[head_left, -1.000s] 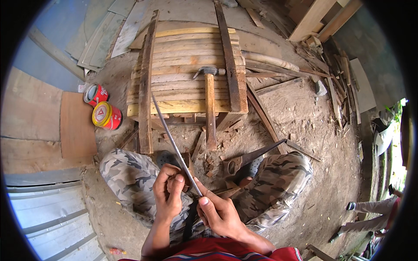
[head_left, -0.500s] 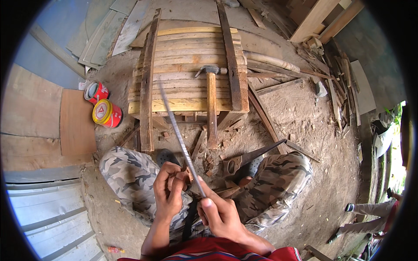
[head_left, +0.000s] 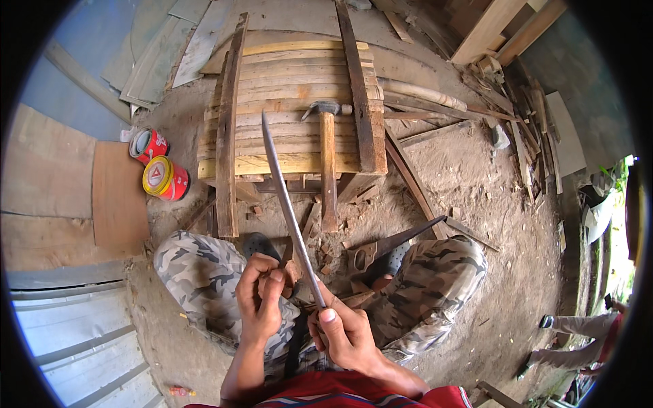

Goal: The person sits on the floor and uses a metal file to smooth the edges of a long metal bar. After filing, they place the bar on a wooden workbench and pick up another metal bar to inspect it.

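My right hand is closed around the near end of a machete, a long, narrow, slightly curved steel blade seen nearly edge-on. Its tip points away from me, over the slatted wooden bench. Just left of the blade, my left hand is closed with curled fingers on a small reddish-brown wood piece, mostly hidden by the fingers. The two hands are close together above my lap. Whether the blade touches the wood piece, I cannot tell.
A claw hammer lies on the slatted wooden bench ahead. Beside my right foot rests a handsaw. Two red cans stand at left, while scrap boards are piled at right. Another person's legs show at far right.
The machete's tip has swung to the right and slightly farther away, and its flat has turned. My left hand has shifted slightly left, the wood piece still in it.
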The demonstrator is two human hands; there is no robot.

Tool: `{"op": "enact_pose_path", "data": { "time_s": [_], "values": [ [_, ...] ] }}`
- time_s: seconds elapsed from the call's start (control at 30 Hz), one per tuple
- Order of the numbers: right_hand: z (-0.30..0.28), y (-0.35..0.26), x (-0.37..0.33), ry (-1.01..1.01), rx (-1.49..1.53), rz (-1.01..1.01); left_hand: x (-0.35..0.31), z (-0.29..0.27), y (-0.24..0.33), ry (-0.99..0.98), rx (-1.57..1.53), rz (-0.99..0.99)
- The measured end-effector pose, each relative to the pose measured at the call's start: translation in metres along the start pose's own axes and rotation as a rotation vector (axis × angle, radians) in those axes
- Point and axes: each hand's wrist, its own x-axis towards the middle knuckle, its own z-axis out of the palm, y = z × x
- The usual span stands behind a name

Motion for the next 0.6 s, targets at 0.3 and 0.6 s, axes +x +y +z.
{"op": "enact_pose_path", "data": {
  "time_s": [0.3, 0.6],
  "values": [
    [-0.0019, -0.0006, -0.0022, -0.025, 0.028, -0.105, 0.0004, 0.0027, 0.0012, 0.026, -0.061, -0.017],
    [-0.0016, -0.0016, -0.0047, -0.037, -0.02, -0.038, -0.0007, 0.0023, -0.0002, 0.062, 0.024, -0.016]
  ]
}}
